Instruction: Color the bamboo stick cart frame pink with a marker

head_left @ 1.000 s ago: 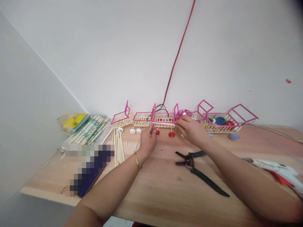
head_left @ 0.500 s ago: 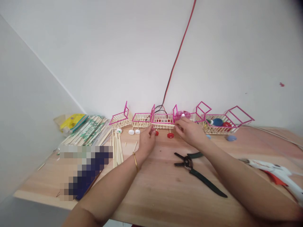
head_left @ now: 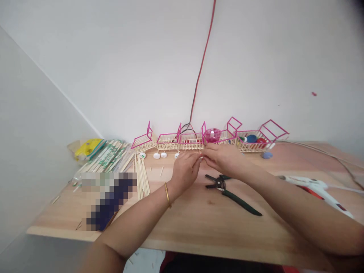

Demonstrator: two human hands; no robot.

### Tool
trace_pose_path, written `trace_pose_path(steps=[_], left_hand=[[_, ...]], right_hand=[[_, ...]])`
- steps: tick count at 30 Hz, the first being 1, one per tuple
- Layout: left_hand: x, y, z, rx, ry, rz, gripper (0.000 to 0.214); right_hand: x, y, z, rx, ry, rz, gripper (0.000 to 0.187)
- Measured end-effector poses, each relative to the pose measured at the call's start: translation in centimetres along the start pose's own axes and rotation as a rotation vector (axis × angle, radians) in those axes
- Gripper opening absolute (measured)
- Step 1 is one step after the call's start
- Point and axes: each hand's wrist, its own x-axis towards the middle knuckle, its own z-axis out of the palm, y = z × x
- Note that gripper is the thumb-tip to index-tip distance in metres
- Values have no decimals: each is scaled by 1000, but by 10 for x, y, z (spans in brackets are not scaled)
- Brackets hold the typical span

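My left hand [head_left: 186, 170] and my right hand [head_left: 223, 157] meet in front of a row of small stick carts with pink top edges. Fingertips of both are pinched together at the wheel level of the middle cart [head_left: 191, 141]. What lies between them is hidden, apart from a small pale edge. Just left of my left fingers shows a white bottle-cap wheel [head_left: 176, 155]. Behind my right hand, a pink translucent bowl [head_left: 212, 134] rests in the neighbouring cart. The rightmost cart [head_left: 251, 146] holds blue and red caps.
Dark-handled cutters [head_left: 240, 203] lie in front of my right forearm, and a white glue gun [head_left: 313, 184] sits at the right. Loose sticks [head_left: 142, 176], packaged chopsticks [head_left: 109, 157] and a yellow packet [head_left: 89, 148] are on the left. A red-black cable [head_left: 199, 72] runs down the wall.
My hands have come together from opposite sides of the middle cart, now covering its red wheels. The view has shifted, so the carts and tools appear farther left and higher.
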Motion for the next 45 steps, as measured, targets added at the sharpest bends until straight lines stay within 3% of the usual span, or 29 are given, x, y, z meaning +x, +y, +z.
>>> trace_pose_path(steps=[5,11,18,21,24,30,32,34,37,39,45], left_hand=[[5,10,-3,17,-58,-26,18],[9,24,-4,48,-110,-42,16],[-1,23,7,120,-73,-7,18],[-4,17,11,-35,-76,-145,16],[-5,11,13,-296,-100,-365,10],[-5,2,5,-968,-64,-794,26],[-5,1,1,-1128,-57,-853,31],[-4,1,-1,-1215,-71,-880,32],[-4,3,-2,-1280,-102,-905,32],[-4,5,-2,-1334,-122,-919,31],[-5,7,-4,-1372,-121,-903,31]], right_hand=[[-12,-11,-12,-2,-49,30,22],[-29,-15,-21,44,-22,131,17],[-58,18,0,126,-27,201,17],[-64,38,18,180,-2,219,19],[-64,49,30,230,-6,228,24],[-70,39,15,191,42,235,29],[-79,31,7,274,-117,224,44],[-90,25,4,273,-303,218,76],[-103,20,6,194,-426,250,107],[-108,20,9,176,-443,261,104],[-115,18,10,101,-389,190,61]])
